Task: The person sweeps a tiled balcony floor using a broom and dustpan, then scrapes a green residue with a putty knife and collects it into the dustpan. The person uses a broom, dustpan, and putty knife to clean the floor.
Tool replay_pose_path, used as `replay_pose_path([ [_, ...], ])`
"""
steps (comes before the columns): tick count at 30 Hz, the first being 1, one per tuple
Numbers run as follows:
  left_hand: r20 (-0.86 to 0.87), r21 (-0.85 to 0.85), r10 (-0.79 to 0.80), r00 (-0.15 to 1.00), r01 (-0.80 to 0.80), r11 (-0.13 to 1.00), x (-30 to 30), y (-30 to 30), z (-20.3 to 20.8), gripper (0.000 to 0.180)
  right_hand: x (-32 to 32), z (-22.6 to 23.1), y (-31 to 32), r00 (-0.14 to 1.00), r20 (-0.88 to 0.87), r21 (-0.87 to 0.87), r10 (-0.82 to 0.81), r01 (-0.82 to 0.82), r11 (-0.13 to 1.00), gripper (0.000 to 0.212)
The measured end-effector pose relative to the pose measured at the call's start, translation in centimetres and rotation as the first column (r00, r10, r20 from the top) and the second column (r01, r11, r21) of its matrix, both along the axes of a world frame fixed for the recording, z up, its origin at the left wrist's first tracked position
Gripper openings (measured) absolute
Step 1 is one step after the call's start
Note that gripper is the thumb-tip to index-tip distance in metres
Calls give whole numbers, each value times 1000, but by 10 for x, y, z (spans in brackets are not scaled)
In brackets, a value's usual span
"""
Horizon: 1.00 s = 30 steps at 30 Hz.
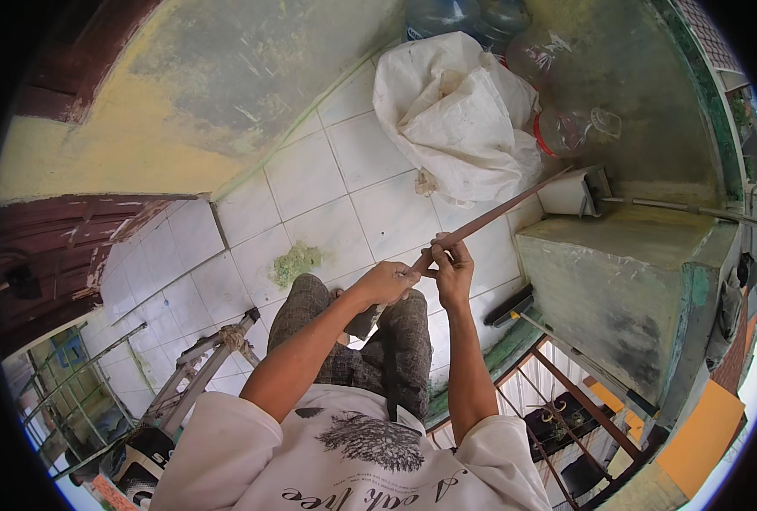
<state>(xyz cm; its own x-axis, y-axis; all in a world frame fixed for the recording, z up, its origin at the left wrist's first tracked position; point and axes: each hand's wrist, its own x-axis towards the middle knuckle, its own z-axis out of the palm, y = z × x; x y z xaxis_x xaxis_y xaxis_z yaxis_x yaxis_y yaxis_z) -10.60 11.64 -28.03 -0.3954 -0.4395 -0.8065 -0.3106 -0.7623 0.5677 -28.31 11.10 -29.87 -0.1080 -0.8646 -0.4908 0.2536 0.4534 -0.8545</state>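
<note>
Reddish-brown pole (502, 209) in front of the person, over the tiled floor (307, 175), its long axis slanting forward and to the right from the fingers. The left hand (384, 284) is closed around the near end; the right hand (452, 271), farther along and thus nearer the far end, pinches the shaft between thumb and bent fingers. The far end reaches past the white woven sack (447, 111) toward a white dustpan-like container (563, 196); whether they touch cannot be told.
</note>
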Motion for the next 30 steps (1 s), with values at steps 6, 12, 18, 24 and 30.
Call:
replay_pose_path([
  [6, -228, 453, 303, 925, -174, 874, 1, -49, -152, 80, -10, -155, -41, 893, -445, -323, 58, -221, 920, 16],
  [12, -362, 121, 200, 910, -166, 979, -9, -81, -213, 87, 4, -249, -69, 709, -701, -519, -78, -432, 738, 14],
  [18, -473, -57, -125, 872, 111, 992, 6, -96, -224, 49, 4, -246, -73, 637, -714, -588, -290, -321, 742, 17],
  [24, -263, -259, -445, 856, 382, 887, -76, -105, -190, 29, -52, -179, 8, 647, -487, -740, -587, 51, 671, 58],
  [30, -130, -573, -851, 509, 662, 483, -200, -44, -182, 17, -96, -146, 126, 546, -63, -566, -835, 670, 481, 75],
])
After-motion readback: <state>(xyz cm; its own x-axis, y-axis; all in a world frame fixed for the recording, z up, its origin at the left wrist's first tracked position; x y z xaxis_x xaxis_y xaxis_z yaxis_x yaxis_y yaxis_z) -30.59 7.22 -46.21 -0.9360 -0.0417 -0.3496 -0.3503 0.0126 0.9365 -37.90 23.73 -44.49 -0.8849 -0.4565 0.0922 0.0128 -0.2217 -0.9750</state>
